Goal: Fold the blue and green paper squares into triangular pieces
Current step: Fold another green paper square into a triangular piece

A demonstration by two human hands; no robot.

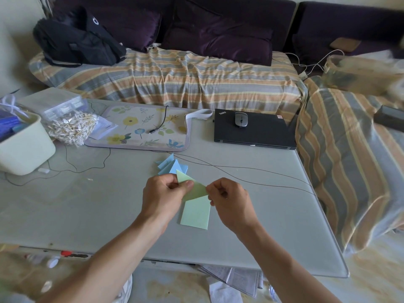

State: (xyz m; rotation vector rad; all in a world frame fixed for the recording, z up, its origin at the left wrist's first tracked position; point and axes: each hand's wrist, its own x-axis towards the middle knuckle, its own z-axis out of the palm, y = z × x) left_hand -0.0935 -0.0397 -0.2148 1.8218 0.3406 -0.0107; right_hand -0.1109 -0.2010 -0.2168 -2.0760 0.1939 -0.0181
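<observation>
Green paper being folded (pixel 192 189) is pinched at its left end by the left hand (pixel 162 194) and at its right corner by the right hand (pixel 228 199), raised just above the table (pixel 109 211), probably to line up edges. Under it lies a green square (pixel 195 215); finished blue pieces (pixel 171 166) wait just beyond.

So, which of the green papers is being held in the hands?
The folded green paper, pinched between the left hand and right hand. The flat green paper lies on the table under them, untouched.
</observation>
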